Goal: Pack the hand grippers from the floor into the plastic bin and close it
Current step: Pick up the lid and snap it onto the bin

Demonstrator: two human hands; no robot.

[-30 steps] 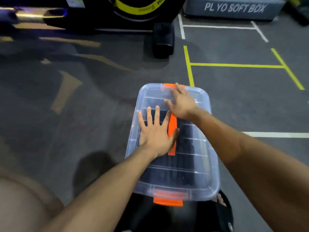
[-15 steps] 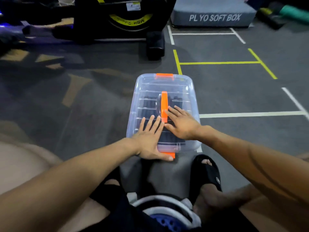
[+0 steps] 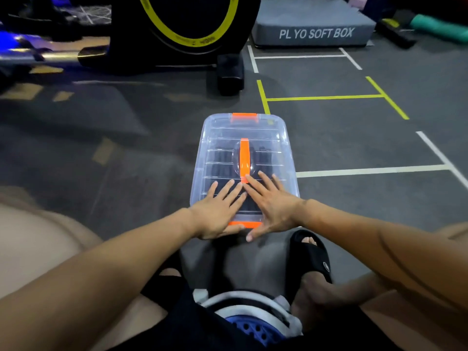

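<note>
Head view, left hand (image 3: 217,211) and right hand (image 3: 274,207) spread flat on plastic bin (image 3: 286,158) lid's near end

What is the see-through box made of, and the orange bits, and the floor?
The bin looks like clear, glossy plastic: you can see dark things inside and light glints on its ribbed lid. The orange handle and clips look like smooth, solid plastic too. The floor seems to be dull dark rubber or vinyl with painted lines; hard to say which.

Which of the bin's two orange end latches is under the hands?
The near latch, at the lid edge closest to the person: left hand and right hand flank it. The far latch is untouched.
</note>
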